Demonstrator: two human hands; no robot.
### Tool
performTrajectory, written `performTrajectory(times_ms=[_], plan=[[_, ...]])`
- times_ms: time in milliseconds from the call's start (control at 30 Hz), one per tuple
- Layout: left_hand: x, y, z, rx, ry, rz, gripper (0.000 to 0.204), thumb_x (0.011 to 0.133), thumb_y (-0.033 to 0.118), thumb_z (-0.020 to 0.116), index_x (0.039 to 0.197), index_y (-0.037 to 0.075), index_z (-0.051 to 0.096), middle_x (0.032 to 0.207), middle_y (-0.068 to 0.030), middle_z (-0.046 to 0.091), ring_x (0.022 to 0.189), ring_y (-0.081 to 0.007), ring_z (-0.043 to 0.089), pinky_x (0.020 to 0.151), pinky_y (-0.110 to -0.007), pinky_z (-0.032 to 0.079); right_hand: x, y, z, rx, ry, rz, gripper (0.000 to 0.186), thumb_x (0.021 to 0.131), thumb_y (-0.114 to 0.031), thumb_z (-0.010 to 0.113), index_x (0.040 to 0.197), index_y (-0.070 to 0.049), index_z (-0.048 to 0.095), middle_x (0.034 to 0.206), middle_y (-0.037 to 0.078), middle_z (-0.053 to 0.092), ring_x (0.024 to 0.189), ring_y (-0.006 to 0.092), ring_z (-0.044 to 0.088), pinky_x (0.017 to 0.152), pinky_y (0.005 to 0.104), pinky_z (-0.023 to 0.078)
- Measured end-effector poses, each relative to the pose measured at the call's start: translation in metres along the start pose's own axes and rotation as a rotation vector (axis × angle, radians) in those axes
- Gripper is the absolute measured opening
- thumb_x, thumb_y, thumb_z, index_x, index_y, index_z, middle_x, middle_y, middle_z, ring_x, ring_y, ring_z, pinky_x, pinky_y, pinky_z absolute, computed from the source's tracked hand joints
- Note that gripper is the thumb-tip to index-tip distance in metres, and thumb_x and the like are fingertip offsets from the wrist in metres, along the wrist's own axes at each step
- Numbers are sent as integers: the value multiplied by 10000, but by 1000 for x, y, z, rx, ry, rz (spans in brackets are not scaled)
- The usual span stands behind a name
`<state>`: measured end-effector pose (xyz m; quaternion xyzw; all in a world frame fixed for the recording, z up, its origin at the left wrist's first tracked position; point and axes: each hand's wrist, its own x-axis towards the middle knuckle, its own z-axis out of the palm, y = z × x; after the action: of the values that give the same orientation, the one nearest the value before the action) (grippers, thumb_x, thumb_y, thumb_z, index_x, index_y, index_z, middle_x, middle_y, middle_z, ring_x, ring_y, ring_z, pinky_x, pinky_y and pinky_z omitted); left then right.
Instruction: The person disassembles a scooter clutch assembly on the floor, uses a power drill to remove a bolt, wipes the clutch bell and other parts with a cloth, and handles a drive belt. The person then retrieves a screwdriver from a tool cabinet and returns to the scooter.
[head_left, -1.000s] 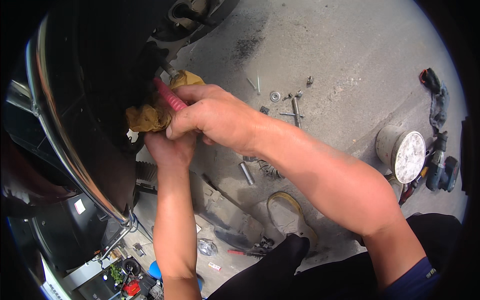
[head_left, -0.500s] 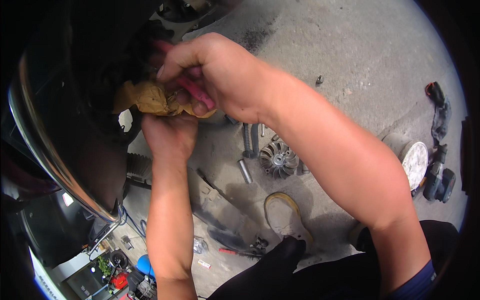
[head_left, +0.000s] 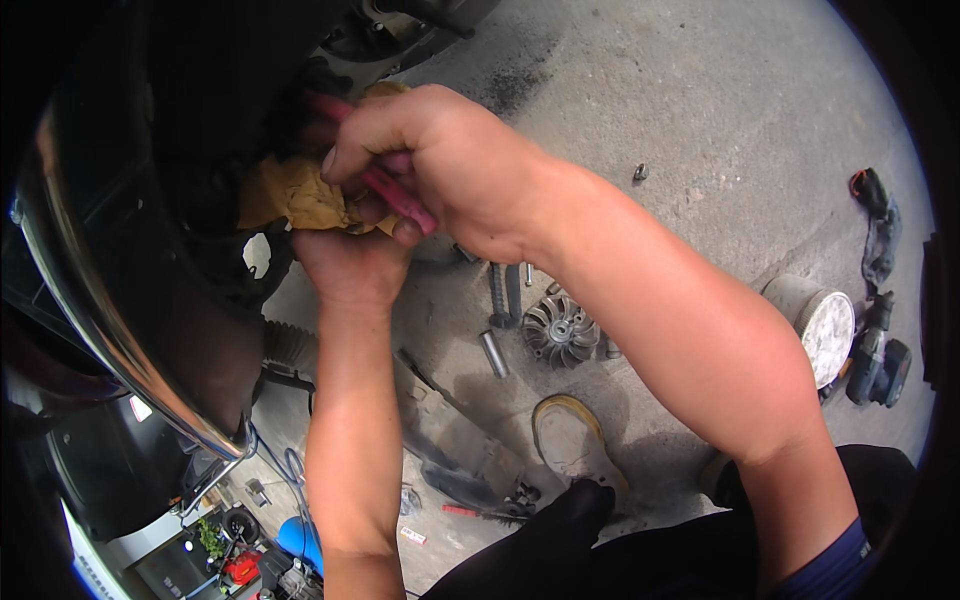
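My right hand is closed around a pinkish-red tool handle. The handle slants up and left into the dark underside of a vehicle, where the tool's working end is hidden in shadow. Just below it, my left hand grips a crumpled yellow-brown sheet, cloth or paper; most of its fingers are behind the sheet. Both hands are close together beside the dark body panel. I cannot tell exactly what the tool's end touches.
On the concrete floor lie a finned metal fan wheel, a metal sleeve and a red-handled brush. A round white-lidded can and a cordless power tool stand to the right. My shoe is below the fan wheel.
The view has shifted slightly, so the floor things appear a little lower. Both hands keep their holds; the red handle and the sheet have moved only slightly.
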<state>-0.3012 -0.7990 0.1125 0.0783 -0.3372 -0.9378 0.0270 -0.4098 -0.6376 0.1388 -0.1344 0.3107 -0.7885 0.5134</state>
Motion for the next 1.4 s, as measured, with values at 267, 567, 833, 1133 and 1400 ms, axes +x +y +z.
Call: performTrajectory(times_ms=[267,567,833,1133,1400], plan=[[14,-10,9,76,617,191,349,1074,466,479,1145,170,650,928,52,659,859,-99,617,800,-354,539,5,-9,6,118,19,16,111,871,-172,664,820,-74,655,745,46,608,643,171,573,542,309,411],[17,-3,19,183,689,165,359,1072,369,416,1209,122,638,1074,-15,658,915,-172,665,595,-366,572,8,0,10,88,126,39,97,824,-104,678,765,-40,635,716,63,592,613,165,555,522,318,425],[17,-1,28,52,407,98,419,1057,358,462,1329,68,594,1287,-63,668,1176,-227,654,998,-392,545,8,-6,22,67,183,14,130,779,-43,694,837,-27,579,758,89,583,606,160,563,457,314,407],[22,-10,-12,141,479,159,291,1027,288,481,1142,66,629,952,-10,675,772,-127,665,620,-283,564,7,-8,25,-32,241,16,136,759,-56,705,836,-9,602,779,91,617,677,175,609,552,326,484],[28,-5,-20,180,480,192,284,1037,269,534,1206,46,582,1012,5,663,855,-112,658,619,-275,552,14,-5,32,-130,251,44,200,742,-65,726,915,-1,649,864,103,656,850,209,639,749,354,531]])
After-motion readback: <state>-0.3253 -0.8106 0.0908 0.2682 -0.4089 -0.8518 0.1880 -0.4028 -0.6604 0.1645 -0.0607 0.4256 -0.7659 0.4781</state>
